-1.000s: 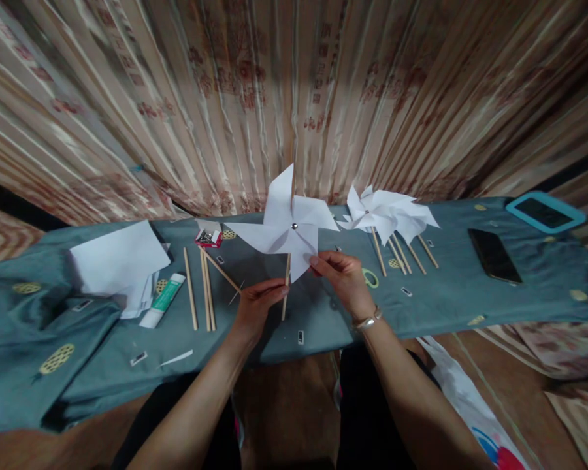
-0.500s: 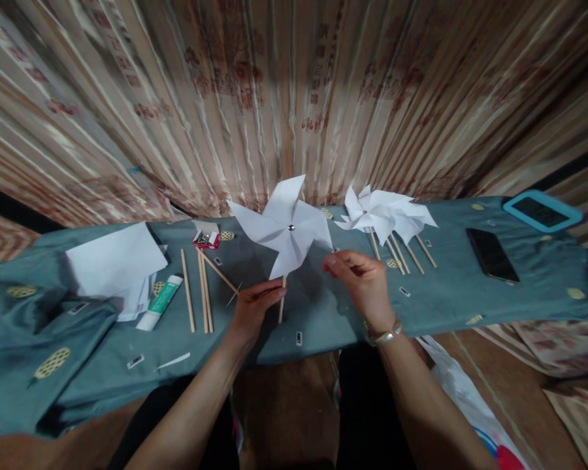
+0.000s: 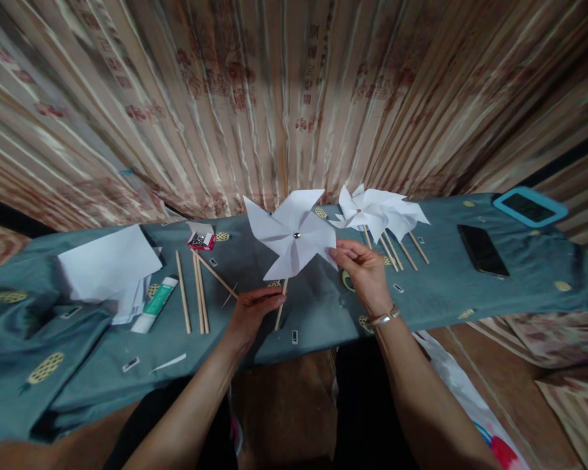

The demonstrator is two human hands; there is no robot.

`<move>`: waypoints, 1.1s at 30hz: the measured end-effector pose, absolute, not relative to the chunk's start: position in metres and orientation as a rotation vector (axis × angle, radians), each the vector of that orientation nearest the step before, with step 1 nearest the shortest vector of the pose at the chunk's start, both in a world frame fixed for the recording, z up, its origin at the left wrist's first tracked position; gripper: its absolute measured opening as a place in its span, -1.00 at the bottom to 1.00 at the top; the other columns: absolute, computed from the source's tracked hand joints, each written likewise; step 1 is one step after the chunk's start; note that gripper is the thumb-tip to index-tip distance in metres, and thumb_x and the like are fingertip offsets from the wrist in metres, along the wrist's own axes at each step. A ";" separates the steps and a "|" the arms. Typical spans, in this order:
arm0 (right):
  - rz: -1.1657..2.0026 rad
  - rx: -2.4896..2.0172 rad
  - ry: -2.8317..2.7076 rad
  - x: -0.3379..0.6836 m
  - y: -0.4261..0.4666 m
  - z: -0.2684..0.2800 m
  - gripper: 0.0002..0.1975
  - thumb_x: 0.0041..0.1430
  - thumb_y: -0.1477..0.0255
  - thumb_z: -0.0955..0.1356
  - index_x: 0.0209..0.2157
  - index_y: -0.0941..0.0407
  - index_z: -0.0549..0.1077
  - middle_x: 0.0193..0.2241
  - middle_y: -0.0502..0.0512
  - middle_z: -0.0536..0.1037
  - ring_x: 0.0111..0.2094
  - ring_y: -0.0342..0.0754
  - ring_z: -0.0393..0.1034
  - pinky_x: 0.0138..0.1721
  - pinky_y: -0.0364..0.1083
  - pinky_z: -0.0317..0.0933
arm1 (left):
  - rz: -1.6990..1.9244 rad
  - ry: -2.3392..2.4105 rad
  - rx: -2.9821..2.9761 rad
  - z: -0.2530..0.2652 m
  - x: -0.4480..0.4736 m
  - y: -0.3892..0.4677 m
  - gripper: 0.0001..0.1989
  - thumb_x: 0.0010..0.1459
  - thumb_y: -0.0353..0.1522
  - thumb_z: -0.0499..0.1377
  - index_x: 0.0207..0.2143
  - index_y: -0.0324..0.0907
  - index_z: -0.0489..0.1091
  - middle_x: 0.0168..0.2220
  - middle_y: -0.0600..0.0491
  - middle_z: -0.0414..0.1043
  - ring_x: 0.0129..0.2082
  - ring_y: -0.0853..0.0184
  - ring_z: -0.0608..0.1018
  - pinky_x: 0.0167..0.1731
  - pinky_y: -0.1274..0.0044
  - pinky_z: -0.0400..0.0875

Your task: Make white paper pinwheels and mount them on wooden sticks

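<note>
A white paper pinwheel (image 3: 294, 238) with a shiny silver pin at its centre stands upright in front of me. My left hand (image 3: 255, 310) pinches its wooden stick (image 3: 280, 313) just below the blades. At the right side of the wheel, my right hand (image 3: 365, 271) has thumb and fingertips closed at the edge of one blade. Further right lie several finished white pinwheels (image 3: 382, 210), overlapping, their sticks pointing towards me. A few loose wooden sticks (image 3: 200, 294) lie left of my left hand.
On the left are white paper sheets (image 3: 110, 258), a green-and-white glue stick (image 3: 154, 305), a small red box of pins (image 3: 200, 239) and a paper scrap (image 3: 169, 363). A black phone (image 3: 483, 250) and a blue-framed tablet (image 3: 532, 206) lie right. Behind the cloth-covered table (image 3: 318, 326) hangs a curtain (image 3: 274, 98).
The pinwheel's blades have turned on the pin. My right hand, earlier just off the wheel, now meets a blade's edge. The left hand still holds the stick.
</note>
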State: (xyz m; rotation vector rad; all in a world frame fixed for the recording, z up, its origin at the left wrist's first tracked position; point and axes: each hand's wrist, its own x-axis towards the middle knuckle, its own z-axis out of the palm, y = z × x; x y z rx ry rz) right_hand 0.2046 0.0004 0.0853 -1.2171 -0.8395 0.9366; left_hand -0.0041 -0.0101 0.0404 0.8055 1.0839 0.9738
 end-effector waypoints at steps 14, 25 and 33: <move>1.223 -1.215 -0.998 0.159 -0.012 0.079 -0.63 -0.26 0.10 0.57 -0.66 0.09 0.50 -0.67 -0.04 0.51 -0.60 -0.18 0.31 -0.51 -0.16 0.22 | 1.063 1.093 0.809 0.037 -0.001 -0.011 -0.72 -0.29 -0.26 0.48 -0.44 -0.14 0.63 -0.41 0.02 0.63 -0.35 0.27 0.57 -0.14 0.41 0.40; 0.976 -1.281 -1.159 0.177 -0.021 0.087 -0.62 -0.01 0.06 0.46 -0.59 0.10 0.54 -0.66 -0.01 0.50 -0.63 -0.18 0.23 -0.57 -0.15 0.12 | 1.055 1.086 0.789 0.039 -0.003 -0.010 -0.73 -0.29 -0.29 0.48 -0.44 -0.15 0.63 -0.44 0.02 0.62 -0.40 0.32 0.55 -0.20 0.45 0.40; 0.793 -1.248 -0.803 0.218 -0.003 0.078 -0.63 -0.20 0.18 0.56 -0.34 0.08 0.59 -0.41 0.02 0.64 -0.38 -0.11 0.48 -0.27 -0.09 0.33 | 0.958 1.063 0.828 0.038 -0.004 -0.013 -0.75 -0.28 -0.31 0.46 -0.44 -0.15 0.63 -0.41 0.02 0.63 -0.39 0.33 0.55 -0.24 0.49 0.40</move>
